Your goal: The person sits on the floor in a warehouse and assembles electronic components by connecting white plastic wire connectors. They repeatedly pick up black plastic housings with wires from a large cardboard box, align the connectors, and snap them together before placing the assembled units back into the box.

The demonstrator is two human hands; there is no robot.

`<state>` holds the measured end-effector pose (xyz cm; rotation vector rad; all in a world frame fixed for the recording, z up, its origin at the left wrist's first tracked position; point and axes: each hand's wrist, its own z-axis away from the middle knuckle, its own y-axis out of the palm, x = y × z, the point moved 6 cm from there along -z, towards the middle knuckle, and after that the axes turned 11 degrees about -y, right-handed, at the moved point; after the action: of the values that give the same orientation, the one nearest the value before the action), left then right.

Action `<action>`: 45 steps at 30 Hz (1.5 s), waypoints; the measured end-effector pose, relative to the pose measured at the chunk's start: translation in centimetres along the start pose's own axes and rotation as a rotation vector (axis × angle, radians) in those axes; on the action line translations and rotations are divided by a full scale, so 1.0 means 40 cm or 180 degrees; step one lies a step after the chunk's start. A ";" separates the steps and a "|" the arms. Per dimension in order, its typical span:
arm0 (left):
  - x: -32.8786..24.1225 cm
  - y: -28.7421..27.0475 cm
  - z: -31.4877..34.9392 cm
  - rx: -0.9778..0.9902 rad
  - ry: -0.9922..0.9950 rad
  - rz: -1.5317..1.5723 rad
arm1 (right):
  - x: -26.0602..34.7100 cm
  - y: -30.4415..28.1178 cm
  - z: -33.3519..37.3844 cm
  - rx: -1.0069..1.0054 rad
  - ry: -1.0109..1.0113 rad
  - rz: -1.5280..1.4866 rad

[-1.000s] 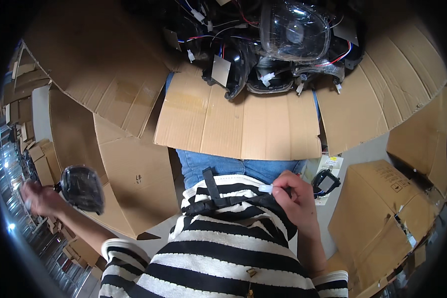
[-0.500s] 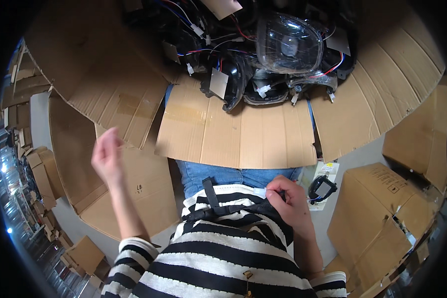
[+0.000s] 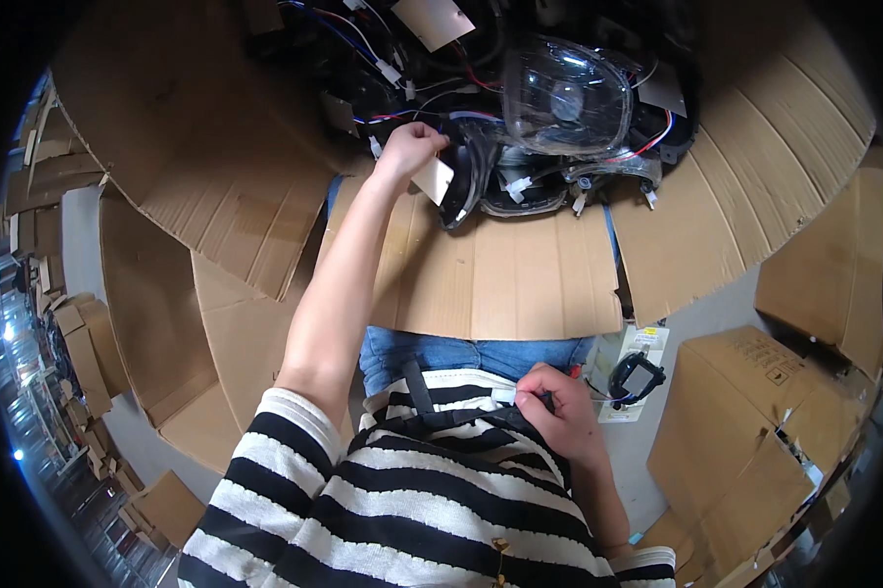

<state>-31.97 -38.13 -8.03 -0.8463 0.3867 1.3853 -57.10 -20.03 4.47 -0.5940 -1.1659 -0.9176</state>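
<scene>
My left hand [image 3: 410, 155] reaches over the front flap of a cardboard box, its fingers closed at the upper edge of a black headlight [image 3: 473, 171]. A pale flat plate [image 3: 434, 180] on that headlight shows just below my fingers; the exact grip is partly hidden. Near my waist, my right hand [image 3: 561, 412] pinches a small white piece [image 3: 505, 395] between thumb and finger. Something dark sits inside its curled fingers, and a red tip [image 3: 576, 372] sticks out above them. A clear-lensed headlight [image 3: 567, 96] lies farther right in the box.
Loose wires with white connectors [image 3: 390, 73] trail among the headlights. The box's front flap [image 3: 471, 284] slopes toward my lap. On the right, a small dark lamp part [image 3: 637, 377] rests on a pale package, beside a closed carton [image 3: 740, 402]. More cardboard [image 3: 152, 304] stands at the left.
My left hand has swung from the left side forward and right into the box, closing at the black headlight, which has shifted slightly. My right hand has moved slightly, still pinching the white piece.
</scene>
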 end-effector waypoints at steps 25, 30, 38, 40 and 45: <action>0.175 0.043 0.586 0.0863 0.2981 -0.2498 | 0.001 0.026 -0.025 0.0380 0.0038 0.0290; 0.196 0.134 0.561 0.1838 0.2007 -0.2163 | 0.025 -0.019 0.004 0.0210 0.0054 0.0283; 0.165 0.165 0.528 0.2138 0.1674 -0.1767 | 0.010 -0.041 0.026 0.0155 0.0069 0.0320; 0.137 0.163 0.523 0.2319 0.1298 -0.1486 | 0.013 -0.038 0.029 0.0181 -0.0017 0.0419; 0.120 0.159 0.514 0.2478 0.1458 -0.0903 | 0.029 -0.046 0.041 0.0043 -0.0390 0.0670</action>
<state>-41.93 -20.31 0.34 -0.5214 1.0356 0.6654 -59.37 -20.01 5.99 -0.7552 -1.1925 -0.7014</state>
